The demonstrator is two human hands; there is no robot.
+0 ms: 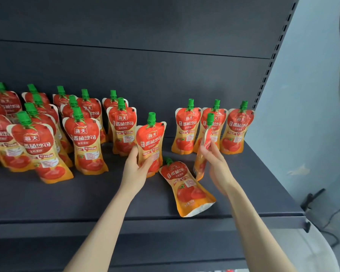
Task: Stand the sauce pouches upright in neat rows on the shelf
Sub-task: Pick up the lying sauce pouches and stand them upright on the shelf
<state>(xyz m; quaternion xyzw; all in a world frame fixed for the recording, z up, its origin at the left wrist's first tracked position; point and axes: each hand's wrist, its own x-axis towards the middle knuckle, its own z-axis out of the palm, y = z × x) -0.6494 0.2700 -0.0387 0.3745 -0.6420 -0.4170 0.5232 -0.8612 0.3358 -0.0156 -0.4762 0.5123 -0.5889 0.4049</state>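
Note:
Red and orange sauce pouches with green caps stand on a dark grey shelf (86, 197). My left hand (134, 169) grips the lower part of an upright pouch (151, 138) in the shelf's middle. My right hand (214, 163) holds another pouch (204, 142) turned edge-on and upright, just in front of three standing pouches (186, 126) at the back right. One pouch (186, 187) lies flat on the shelf between my hands, cap pointing to the back. Several pouches (82, 138) stand in rows at the left.
The shelf's back panel (145, 75) rises behind the pouches. A slotted upright (273, 55) marks the right end, with a pale blue wall (312, 114) beyond. The front lip (165, 224) runs below my arms.

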